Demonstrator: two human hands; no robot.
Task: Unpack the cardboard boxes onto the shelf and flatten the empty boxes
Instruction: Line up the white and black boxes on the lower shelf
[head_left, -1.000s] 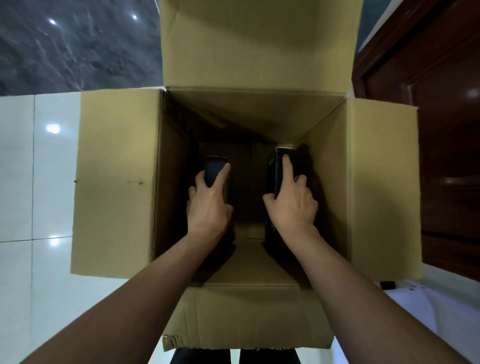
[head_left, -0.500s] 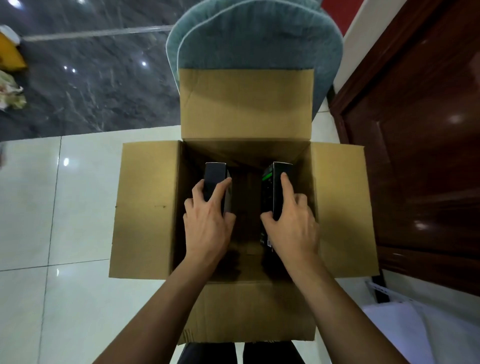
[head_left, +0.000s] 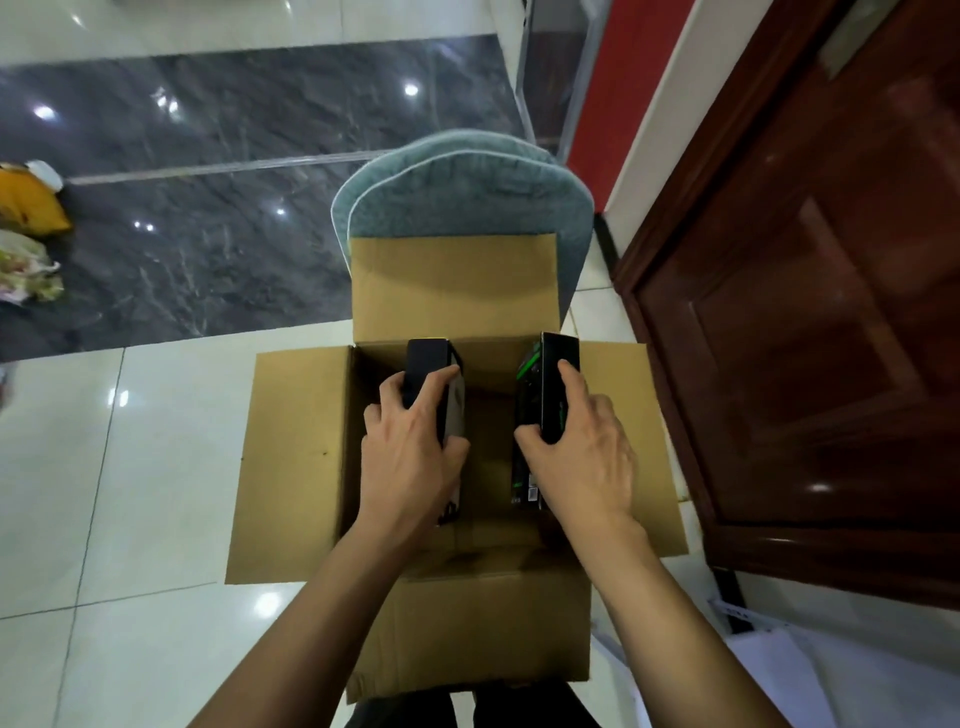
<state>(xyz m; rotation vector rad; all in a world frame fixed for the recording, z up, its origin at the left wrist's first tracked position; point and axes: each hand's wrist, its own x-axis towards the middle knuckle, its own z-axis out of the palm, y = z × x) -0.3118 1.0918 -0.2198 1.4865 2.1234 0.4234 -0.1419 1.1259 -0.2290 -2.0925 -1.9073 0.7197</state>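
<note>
Left hand (head_left: 415, 457) grips black box (head_left: 428, 374), right hand (head_left: 582, 457) grips green-printed box (head_left: 550, 384); one-handed holds, either could snag cardboard box (head_left: 296, 457) flap and slip.

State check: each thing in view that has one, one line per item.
cardboard box: open, all four flaps folded out
left hand: grips the plain black box
right hand: grips the green-printed black box
plain black box: upright, held over the carton's opening
green-printed black box: upright, held over the carton's opening
</note>
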